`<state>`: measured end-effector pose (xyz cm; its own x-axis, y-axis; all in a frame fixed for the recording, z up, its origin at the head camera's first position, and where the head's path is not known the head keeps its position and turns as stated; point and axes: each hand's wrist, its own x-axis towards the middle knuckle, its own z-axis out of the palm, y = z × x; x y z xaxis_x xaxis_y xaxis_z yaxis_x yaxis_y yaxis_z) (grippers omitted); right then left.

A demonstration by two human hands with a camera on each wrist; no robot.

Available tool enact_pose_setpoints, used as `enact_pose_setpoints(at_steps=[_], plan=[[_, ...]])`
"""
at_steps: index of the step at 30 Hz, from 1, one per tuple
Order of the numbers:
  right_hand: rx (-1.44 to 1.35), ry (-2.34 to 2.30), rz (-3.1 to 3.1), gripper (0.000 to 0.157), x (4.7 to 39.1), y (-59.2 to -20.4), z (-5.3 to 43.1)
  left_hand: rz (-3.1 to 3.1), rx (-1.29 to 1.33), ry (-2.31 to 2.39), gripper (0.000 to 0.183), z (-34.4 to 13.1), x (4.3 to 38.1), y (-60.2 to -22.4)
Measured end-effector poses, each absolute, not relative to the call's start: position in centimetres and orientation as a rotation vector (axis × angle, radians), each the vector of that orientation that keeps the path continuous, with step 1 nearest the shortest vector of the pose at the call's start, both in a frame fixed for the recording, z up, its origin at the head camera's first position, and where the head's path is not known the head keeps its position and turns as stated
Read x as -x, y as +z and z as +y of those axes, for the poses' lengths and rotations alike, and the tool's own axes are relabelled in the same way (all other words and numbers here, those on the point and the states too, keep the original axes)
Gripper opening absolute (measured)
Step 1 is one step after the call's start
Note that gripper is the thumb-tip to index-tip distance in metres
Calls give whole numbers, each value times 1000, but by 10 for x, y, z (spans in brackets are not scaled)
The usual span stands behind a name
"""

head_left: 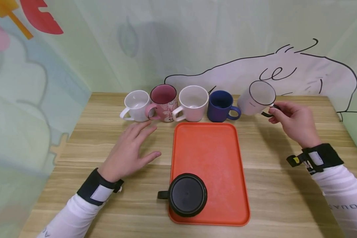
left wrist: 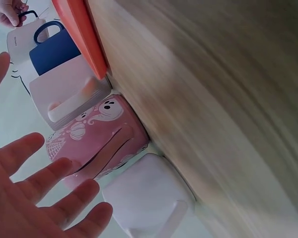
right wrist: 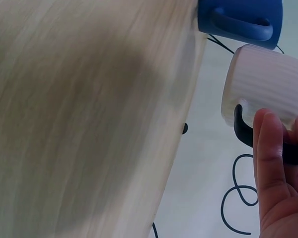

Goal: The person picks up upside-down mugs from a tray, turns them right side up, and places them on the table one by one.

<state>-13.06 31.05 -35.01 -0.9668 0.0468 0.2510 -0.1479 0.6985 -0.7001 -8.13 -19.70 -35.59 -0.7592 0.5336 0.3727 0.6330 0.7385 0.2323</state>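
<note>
At the right end of the row of mugs, my right hand (head_left: 296, 122) pinches the black handle (right wrist: 243, 130) of a white mug (head_left: 257, 98) with a dark rim. That mug is tilted and looks raised off the table in the right wrist view. My left hand (head_left: 128, 150) is spread, fingers apart, holding nothing; it hovers near the pink patterned mug (left wrist: 97, 136) and the small white mug (left wrist: 146, 196). A larger white mug (head_left: 194, 104) and a blue mug (head_left: 220, 106) stand further right in the row.
An orange-red tray (head_left: 208, 148) lies on the wooden table (head_left: 267, 198) in front of the row. On its near left corner sits a black mug (head_left: 187, 195), apparently upside down, its handle jutting past the tray's left rim. A printed curtain (head_left: 196, 43) hangs behind the table.
</note>
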Motion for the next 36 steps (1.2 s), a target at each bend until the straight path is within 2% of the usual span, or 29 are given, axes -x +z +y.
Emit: enact_pose_setpoints(at_steps=[36], plan=[[-141, 1048, -2720, 29, 134, -366, 309, -2713, 884, -478, 83, -204, 76, -364]])
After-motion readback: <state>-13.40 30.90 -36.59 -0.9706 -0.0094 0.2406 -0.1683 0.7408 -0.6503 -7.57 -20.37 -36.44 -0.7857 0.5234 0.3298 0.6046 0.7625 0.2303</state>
